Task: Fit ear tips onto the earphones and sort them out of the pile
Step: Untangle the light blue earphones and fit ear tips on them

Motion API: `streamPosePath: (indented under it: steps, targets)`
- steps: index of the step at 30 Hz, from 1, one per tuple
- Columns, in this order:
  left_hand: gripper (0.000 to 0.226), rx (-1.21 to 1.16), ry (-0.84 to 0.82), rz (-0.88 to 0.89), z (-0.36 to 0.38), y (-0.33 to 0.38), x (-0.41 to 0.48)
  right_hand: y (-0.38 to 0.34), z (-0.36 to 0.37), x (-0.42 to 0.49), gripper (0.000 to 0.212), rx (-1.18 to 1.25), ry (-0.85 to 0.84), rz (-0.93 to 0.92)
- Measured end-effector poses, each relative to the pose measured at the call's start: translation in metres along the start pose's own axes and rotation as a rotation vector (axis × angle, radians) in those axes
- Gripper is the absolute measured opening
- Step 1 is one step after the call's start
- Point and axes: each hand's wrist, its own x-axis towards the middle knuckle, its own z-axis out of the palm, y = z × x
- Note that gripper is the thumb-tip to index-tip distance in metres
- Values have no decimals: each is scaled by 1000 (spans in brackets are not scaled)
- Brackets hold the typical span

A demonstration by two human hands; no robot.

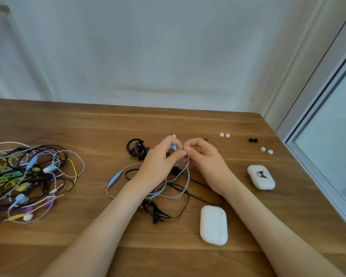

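Note:
My left hand point(162, 156) pinches a light blue earbud point(173, 147) above the middle of the table. Its blue cable point(116, 177) loops down onto the wood. My right hand point(201, 154) meets it fingertip to fingertip and pinches something small at the bud, too small to tell. A tangled pile of coloured earphones point(28, 176) lies at the left. Loose ear tips sit at the back right: a white pair point(224, 135), a black pair point(253, 140), another white pair point(266, 150), and a single white tip point(174, 135) behind my left hand.
Black and red ear-hook earphones point(137, 149) lie behind my left hand, and black wired earphones point(158, 213) lie under my forearms. A plain white case point(213, 224) and a white case with a black cartoon print point(261, 176) sit on the right. The table edge point(316, 196) runs along a window.

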Motion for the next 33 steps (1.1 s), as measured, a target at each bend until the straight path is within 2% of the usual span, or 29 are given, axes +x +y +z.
streamPosePath:
  steps: [4, 9, 14, 18, 23, 33]
  targets:
    - [16, -38, 32, -60, 2, 0, -1, 0, -3, -3, 7, 16, -53, -12]
    - [29, 106, 71, -1, -1, -1, -3, 1, 0, -6, 9, 22, -7, -117]
    - [10, 111, -60, 59, -3, 7, -4, -3, 2, -7, 11, 32, -18, -162]
    - [14, -1, -80, 52, -2, 6, -3, -4, 4, -8, 15, -21, -6, -191]
    - [16, -109, -77, 8, -1, -1, -1, -2, 3, -3, 12, 122, 86, -125]
    - [21, -94, -101, -24, 0, 0, 1, -3, -3, -2, 12, 347, 34, 20]
